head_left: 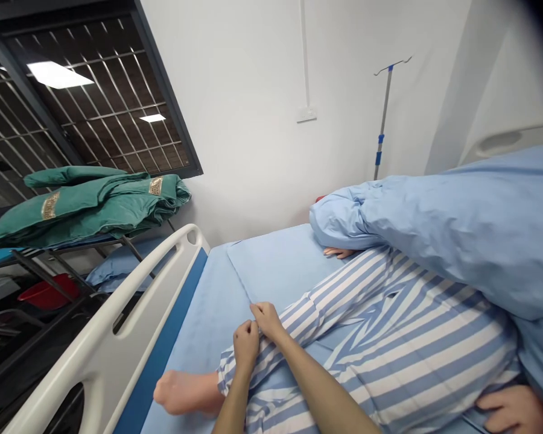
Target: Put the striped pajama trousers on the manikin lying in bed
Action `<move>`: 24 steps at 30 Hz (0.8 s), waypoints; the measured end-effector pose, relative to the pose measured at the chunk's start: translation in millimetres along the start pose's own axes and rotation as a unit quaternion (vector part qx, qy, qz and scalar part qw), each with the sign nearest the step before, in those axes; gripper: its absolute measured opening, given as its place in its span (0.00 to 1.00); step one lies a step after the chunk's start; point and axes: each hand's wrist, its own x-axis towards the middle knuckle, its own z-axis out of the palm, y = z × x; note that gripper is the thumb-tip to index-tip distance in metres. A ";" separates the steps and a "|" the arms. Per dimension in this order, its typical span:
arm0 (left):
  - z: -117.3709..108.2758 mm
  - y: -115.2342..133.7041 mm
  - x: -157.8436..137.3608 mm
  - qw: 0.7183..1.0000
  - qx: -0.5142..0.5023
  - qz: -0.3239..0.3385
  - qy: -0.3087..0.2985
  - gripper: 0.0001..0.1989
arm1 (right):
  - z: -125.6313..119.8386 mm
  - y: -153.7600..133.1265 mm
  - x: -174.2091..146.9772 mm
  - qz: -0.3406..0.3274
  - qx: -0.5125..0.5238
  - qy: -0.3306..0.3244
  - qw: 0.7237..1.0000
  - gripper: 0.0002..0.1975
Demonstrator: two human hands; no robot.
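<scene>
Both my hands are closed side by side over the lower leg of a figure lying in blue-and-white striped trousers (330, 301). My right hand (266, 319) is at the edge of a light blue bed sheet (276, 259) and seems to grip it. Close against it, my left hand (246, 345) is curled into a fist at the same edge; the fingertips are hidden. A bare foot (185, 392) sticks out of the trouser cuff, left of my wrists. The figure's hands (518, 407) rest at the sides, one partly under a blue quilt (434, 223).
A white bed end board (149, 277) with a blue panel stands at the left. Beyond it, folded green bedding (95, 202) lies on a rack near a red basin (49, 292). An IV pole (383, 120) stands by the wall beneath a barred window's right side.
</scene>
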 end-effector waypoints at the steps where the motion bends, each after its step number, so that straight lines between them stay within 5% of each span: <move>1: 0.3 -1.8 -0.5 1.000 0.009 0.001 -0.004 0.13 | -1.2 -1.4 1.3 -0.004 0.000 -0.001 1.000 0.18; 10: 2.3 2.0 -5.8 0.995 0.097 0.006 -0.008 0.14 | -40.6 12.2 2.3 -0.036 -0.018 -0.002 0.999 0.19; 15: 6.9 14.7 -8.4 0.981 0.194 -0.010 0.011 0.13 | -42.2 14.3 4.9 -0.012 0.012 0.028 0.999 0.19; 24: 36.3 46.7 -4.4 0.982 0.184 -0.037 0.020 0.16 | -41.7 17.0 4.5 -0.004 0.043 0.084 0.996 0.19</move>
